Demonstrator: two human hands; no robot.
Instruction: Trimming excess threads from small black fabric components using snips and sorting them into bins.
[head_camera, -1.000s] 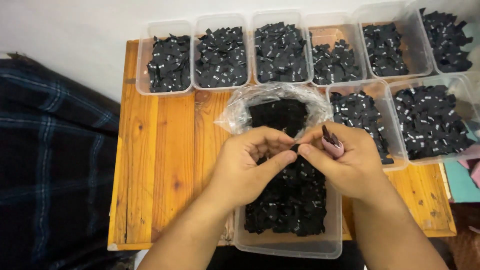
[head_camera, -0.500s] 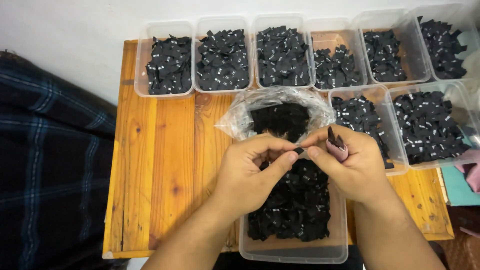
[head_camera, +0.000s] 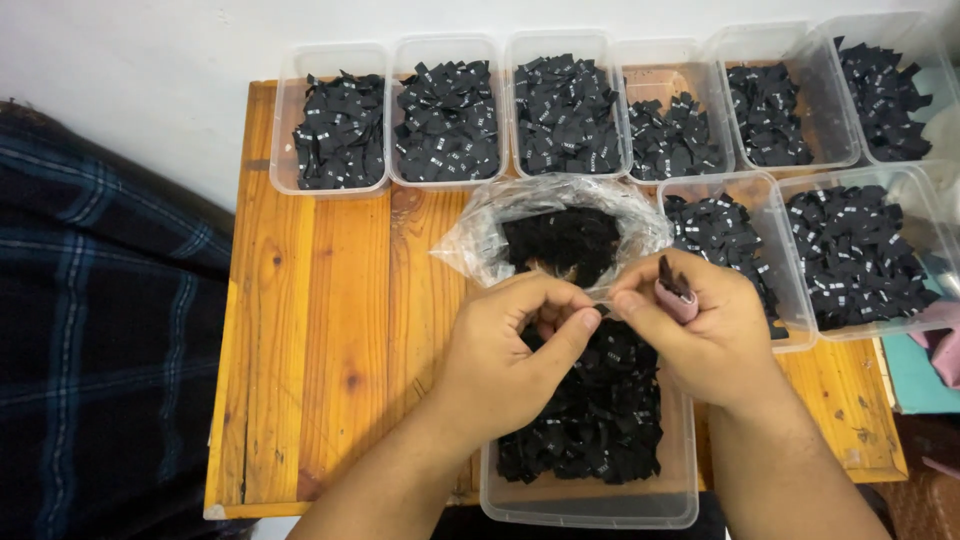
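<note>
Wooden table (head_camera: 320, 330) packed with tubs of black tags. Left hand (head_camera: 510, 355) and right hand (head_camera: 700, 330) meet over the near tub (head_camera: 600, 500), fingertips pinching a tag (head_camera: 597, 312) between them; right also clutches a pink tool (head_camera: 678, 298), kept ready.

1. We see a wooden table (head_camera: 330, 330) against a white wall (head_camera: 140, 50).
2. We note six clear tubs of black labels along the back, the leftmost (head_camera: 330, 125) included.
3. We spot dark plaid fabric (head_camera: 100, 330) left.
</note>
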